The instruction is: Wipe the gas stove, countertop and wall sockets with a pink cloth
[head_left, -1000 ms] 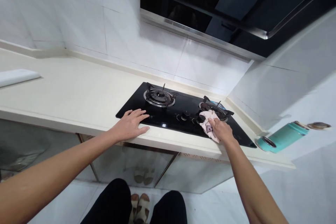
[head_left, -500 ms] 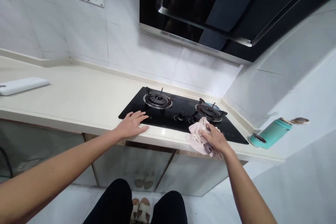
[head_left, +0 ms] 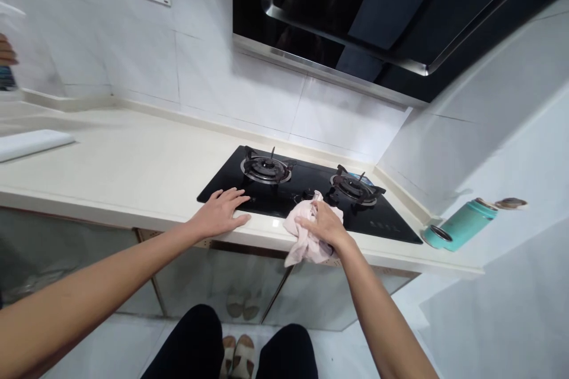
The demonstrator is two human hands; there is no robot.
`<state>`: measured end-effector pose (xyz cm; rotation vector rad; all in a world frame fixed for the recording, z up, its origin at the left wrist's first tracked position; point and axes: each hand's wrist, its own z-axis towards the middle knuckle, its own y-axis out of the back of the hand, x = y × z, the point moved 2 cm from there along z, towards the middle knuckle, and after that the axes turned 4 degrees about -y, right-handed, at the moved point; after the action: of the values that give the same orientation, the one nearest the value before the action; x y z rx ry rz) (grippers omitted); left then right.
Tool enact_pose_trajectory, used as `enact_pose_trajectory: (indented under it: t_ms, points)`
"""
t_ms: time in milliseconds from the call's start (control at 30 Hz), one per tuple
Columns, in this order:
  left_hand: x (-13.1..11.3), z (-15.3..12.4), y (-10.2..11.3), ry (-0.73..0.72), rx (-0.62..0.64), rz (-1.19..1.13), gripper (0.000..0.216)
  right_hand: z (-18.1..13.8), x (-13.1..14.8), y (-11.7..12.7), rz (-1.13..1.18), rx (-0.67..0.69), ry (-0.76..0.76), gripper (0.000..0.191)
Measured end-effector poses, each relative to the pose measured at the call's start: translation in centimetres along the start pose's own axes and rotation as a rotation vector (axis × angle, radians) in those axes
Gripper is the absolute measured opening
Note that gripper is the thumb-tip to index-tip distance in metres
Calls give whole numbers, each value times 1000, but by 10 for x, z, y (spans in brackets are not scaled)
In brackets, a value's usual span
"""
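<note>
In the head view, the right hand and its pink cloth have moved leftward along the front of the black stove since half a second ago, from below the right burner to in front of a knob between both burners; what look like another person's fingers have come in at the far left edge. The left hand stays spread, its fingers on the stove's front left part. The right hand grips the bunched cloth, which hangs over the counter's front edge
</note>
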<state>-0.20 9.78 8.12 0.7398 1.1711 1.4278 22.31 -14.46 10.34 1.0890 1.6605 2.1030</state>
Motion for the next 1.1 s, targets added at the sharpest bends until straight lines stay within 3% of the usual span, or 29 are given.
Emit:
enact_pose_trajectory:
  t_ms: [100, 233, 367, 600, 700, 867, 1100]
  points:
    - [0, 0, 0, 5, 11, 5, 73, 19, 2, 8, 32, 37, -35, 110]
    - [1, 1, -1, -6, -4, -9, 73, 42, 4, 21, 82, 102, -52, 94]
    - [2, 2, -3, -12, -18, -14, 71, 54, 6, 26, 77, 121, -80, 90]
    - [-2, 0, -1, 1, 4, -8, 71, 9, 3, 4, -76, 20, -22, 88]
    - [-2, 0, 0, 4, 3, -9, 69, -12, 8, -9, -145, -30, 51, 73]
    - [-4, 0, 1, 1, 12, -2, 70, -8, 50, -29, -119, -43, 156, 63]
    - [-4, -4, -1, -25, -28, 21, 67, 65, 104, -34, -100, -72, -48, 59]
